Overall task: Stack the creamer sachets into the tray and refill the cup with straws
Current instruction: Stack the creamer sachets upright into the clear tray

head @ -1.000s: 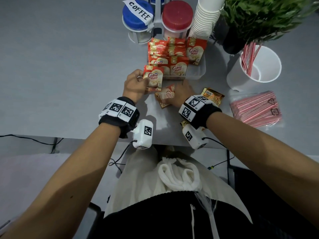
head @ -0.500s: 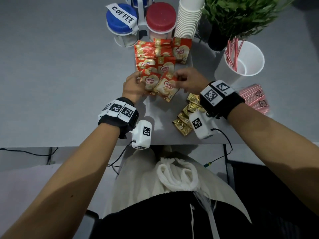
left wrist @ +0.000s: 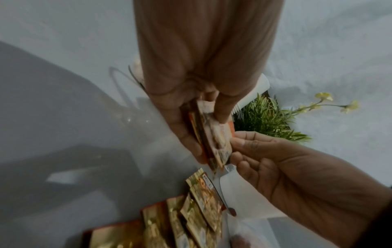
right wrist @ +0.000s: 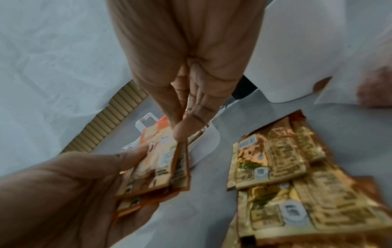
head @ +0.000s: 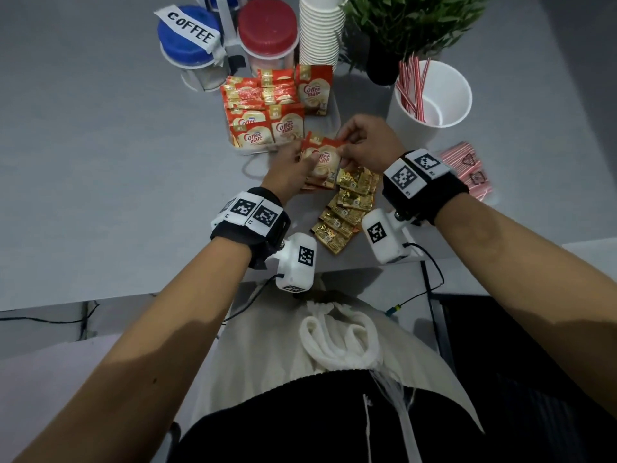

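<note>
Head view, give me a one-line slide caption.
Both hands, left and right, hold creamer sachets near the filled tray.

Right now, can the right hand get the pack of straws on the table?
Probably not yet: the right hand is pinching the creamer sachets with the left hand. The wrapped straw pack lies uncovered just beside that wrist.

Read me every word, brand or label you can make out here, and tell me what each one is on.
"COFFEE": white tag on the blue-lidded jar.
"Coffee mate": red creamer sachets in the tray.
"ffee mate", part hidden: sachet both hands hold.
Fine print and barcodes on the gold sachets: too blurred to read.
Wristband squares: patterns, no words.
</note>
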The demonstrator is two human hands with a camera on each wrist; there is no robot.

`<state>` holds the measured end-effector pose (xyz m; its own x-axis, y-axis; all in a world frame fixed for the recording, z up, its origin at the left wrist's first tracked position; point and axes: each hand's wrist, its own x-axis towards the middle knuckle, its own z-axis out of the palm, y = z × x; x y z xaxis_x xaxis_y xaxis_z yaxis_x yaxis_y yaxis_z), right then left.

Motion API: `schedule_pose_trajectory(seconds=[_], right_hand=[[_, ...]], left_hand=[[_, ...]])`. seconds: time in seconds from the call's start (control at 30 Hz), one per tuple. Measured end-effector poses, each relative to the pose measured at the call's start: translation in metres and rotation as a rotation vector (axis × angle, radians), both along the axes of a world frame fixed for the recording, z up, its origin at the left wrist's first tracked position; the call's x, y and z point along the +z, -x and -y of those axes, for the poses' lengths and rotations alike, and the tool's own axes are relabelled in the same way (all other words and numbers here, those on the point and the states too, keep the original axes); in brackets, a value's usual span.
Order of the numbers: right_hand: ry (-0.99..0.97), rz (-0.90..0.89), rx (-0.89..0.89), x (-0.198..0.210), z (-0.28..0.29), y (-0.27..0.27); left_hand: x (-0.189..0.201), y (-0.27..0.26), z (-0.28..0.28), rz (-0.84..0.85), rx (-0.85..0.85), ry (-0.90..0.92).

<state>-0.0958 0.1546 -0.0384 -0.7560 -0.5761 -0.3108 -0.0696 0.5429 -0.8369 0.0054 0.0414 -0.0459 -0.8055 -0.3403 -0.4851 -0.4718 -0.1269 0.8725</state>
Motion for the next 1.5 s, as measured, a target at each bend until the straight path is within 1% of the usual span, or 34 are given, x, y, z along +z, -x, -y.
schedule_pose_trajectory(seconds=[0.03,0.1,0.17,0.23,0.33,0.43,0.53,0.6,0.67,0.7,0.83,0.9,0.97,1.07,1.13,1.2,1.27,1.4,1.5], right_hand=[[-0.049,-0.062,-0.005,-0.001,-0.003,0.001],[-0.211,-0.225,0.068,-0.005,-0.012,0.003],[-0.391,-0.322,0.196,-0.013,-0.020,0.002],[-0.515,-0.383,0.324,-0.018,-0.025,-0.002],[-0.564,-0.420,0.436,-0.022,-0.027,-0.008],[-0.621,-0.478,0.479,-0.026,-0.025,-0.013],[-0.715,-0.589,0.536,-0.031,-0.025,-0.020],[-0.711,-0.642,0.542,-0.032,-0.025,-0.020],[-0.653,-0.600,0.503,-0.031,-0.027,-0.015],[-0.601,-0.563,0.453,-0.029,-0.028,-0.013],[-0.274,-0.458,0.142,-0.016,-0.025,-0.005],[-0.157,-0.407,0.034,-0.007,-0.020,-0.003],[-0.077,-0.300,-0.008,0.001,-0.015,-0.001],[0.098,-0.027,-0.003,0.008,-0.010,-0.007],[0.127,0.048,0.015,0.009,-0.009,-0.010],[0.121,0.075,-0.008,0.007,-0.008,-0.013],[0.126,0.105,-0.067,0.005,-0.005,-0.016],[0.120,0.133,-0.168,0.000,0.001,-0.021],[0.081,0.142,-0.222,0.004,0.006,-0.026]], left_hand=[[-0.002,0.001,-0.001,0.009,0.014,0.013],[-0.007,0.001,0.000,0.031,0.051,0.034],[-0.013,0.001,0.003,0.048,0.076,0.057],[-0.019,0.000,0.007,0.068,0.092,0.067],[-0.018,-0.001,0.007,0.089,0.114,0.062],[-0.015,0.000,0.006,0.092,0.130,0.065],[-0.015,0.000,0.007,0.101,0.147,0.063],[-0.015,-0.002,0.009,0.102,0.158,0.063],[-0.016,-0.003,0.011,0.096,0.173,0.085],[-0.016,-0.003,0.011,0.082,0.187,0.090],[-0.017,-0.004,0.014,0.042,0.251,0.090],[-0.016,-0.002,0.014,0.035,0.263,0.098],[-0.015,0.002,0.013,0.039,0.273,0.103],[-0.014,0.007,0.012,0.040,0.250,0.120],[-0.008,0.008,0.009,0.023,0.228,0.101],[0.001,0.009,0.005,0.001,0.231,0.045],[0.003,0.011,0.002,-0.022,0.241,-0.002],[0.004,0.012,-0.003,-0.022,0.253,-0.025],[0.002,0.014,-0.006,-0.014,0.229,-0.026]])
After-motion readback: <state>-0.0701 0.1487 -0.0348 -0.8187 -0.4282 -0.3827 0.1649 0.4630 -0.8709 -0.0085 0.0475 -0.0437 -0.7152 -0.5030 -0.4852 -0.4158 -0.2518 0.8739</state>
